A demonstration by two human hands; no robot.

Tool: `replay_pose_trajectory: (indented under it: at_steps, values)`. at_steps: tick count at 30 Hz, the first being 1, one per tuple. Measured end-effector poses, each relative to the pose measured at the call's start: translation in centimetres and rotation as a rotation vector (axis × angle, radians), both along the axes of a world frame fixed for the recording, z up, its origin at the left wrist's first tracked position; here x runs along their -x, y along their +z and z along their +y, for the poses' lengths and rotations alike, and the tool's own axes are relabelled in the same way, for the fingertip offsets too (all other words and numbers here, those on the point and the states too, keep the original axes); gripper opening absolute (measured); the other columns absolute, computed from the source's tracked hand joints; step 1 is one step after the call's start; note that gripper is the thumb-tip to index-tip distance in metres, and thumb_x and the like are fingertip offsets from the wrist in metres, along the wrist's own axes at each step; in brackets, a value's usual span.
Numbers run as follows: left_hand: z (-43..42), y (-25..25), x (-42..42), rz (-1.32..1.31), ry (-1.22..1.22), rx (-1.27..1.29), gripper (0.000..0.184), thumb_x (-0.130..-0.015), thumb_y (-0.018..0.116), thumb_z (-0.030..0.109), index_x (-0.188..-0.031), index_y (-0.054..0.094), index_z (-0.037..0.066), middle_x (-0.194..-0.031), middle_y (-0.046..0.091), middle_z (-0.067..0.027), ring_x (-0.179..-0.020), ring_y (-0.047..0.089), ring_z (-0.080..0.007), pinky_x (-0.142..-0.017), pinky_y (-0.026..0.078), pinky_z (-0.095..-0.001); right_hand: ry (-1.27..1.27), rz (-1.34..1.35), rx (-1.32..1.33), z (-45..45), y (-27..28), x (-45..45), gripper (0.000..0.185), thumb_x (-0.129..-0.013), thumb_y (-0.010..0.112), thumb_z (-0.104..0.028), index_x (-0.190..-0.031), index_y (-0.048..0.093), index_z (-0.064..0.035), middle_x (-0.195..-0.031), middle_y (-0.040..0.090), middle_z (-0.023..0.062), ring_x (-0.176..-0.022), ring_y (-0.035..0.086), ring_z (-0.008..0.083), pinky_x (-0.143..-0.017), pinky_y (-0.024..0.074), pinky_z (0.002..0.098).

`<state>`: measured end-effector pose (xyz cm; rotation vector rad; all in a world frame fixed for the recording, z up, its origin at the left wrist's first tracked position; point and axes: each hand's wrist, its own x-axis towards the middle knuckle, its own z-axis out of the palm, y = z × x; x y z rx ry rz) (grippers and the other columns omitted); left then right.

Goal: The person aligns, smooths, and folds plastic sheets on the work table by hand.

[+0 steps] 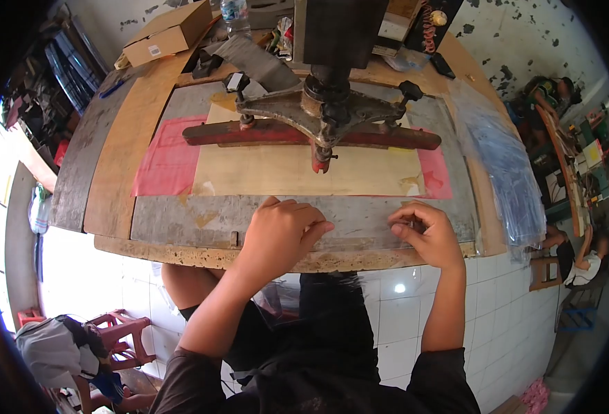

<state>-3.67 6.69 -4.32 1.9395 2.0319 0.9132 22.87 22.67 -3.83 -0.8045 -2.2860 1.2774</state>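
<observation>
My left hand (285,231) is over the front of the grey metal plate (170,219), its fingers curled and its thumb pointing right. Across from it, my right hand (425,231) has its fingers bent in against the thumb. Both look pinched, and anything thin or see-through in them cannot be made out. Just beyond the hands lies a cream sheet (270,172) over a pink sheet (166,155). Above the sheets is a heavy press head with a long red bar (277,134), hung from a dark column (335,34).
Clear plastic sheets (501,176) are piled at the table's right side. At the back are a cardboard box (168,32), a water bottle (235,17) and a black phone (442,66). Other people sit at the lower left and far right. A red stool (121,338) stands at left.
</observation>
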Motion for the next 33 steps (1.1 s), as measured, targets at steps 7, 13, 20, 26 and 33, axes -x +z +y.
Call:
replay_pose_trajectory:
  at_steps: [7,13,20,26,33]
  values:
    - [-0.2,-0.7,-0.2,0.229,-0.078,-0.177,0.028,-0.085,0.078,0.018,-0.112,0.075,0.011,-0.117,0.07,-0.0058,-0.108,0.066,-0.0269,-0.092,0.052,-0.0431,-0.171,-0.11,-0.567,-2.3,0.0,1.5,0.019,-0.085,0.086,-0.011,-0.1,0.075,-0.0061,-0.098,0.067,0.0018,-0.096,0.062,0.0234,-0.091,0.0471,0.0377]
    - [-1.3,-1.8,0.1,0.295,-0.275,-0.108,0.041,-0.083,0.073,0.015,-0.123,0.073,0.006,-0.13,0.068,-0.0068,-0.124,0.062,-0.025,-0.106,0.05,-0.0425,-0.008,-0.201,-0.712,-2.3,-0.4,0.7,0.015,-0.089,0.081,-0.01,-0.103,0.077,-0.0056,-0.107,0.071,0.0054,-0.104,0.063,0.0255,-0.098,0.0464,0.0421]
    - [-4.3,-1.4,-2.1,0.268,-0.14,0.053,0.062,-0.098,0.07,0.041,-0.151,0.058,0.009,-0.161,0.053,-0.0083,-0.151,0.046,-0.0307,-0.126,0.031,-0.0588,-0.048,-0.478,-0.84,-7.1,0.4,0.0,0.052,-0.104,0.065,-0.037,-0.137,0.066,0.0026,-0.15,0.061,0.0107,-0.144,0.051,0.0324,-0.126,0.028,0.0582]
    - [-4.6,-2.3,-2.5,0.272,-0.122,0.071,0.068,-0.1,0.068,0.044,-0.155,0.052,0.008,-0.168,0.044,-0.0078,-0.156,0.039,-0.0304,-0.128,0.025,-0.0607,-0.1,-0.54,-0.833,-9.6,-0.2,1.5,0.062,-0.103,0.065,-0.037,-0.151,0.055,0.001,-0.166,0.045,0.0145,-0.159,0.034,0.0361,-0.128,0.0176,0.0655]
    - [-4.6,-2.2,-1.9,0.248,-0.152,0.067,0.067,-0.099,0.068,0.04,-0.155,0.052,0.008,-0.168,0.044,-0.0083,-0.157,0.039,-0.0311,-0.128,0.026,-0.0606,-0.024,-0.368,-0.705,-10.6,-3.2,4.3,0.063,-0.103,0.066,-0.035,-0.158,0.051,-0.0082,-0.168,0.042,0.0145,-0.157,0.038,0.0364,-0.125,0.0268,0.0622]
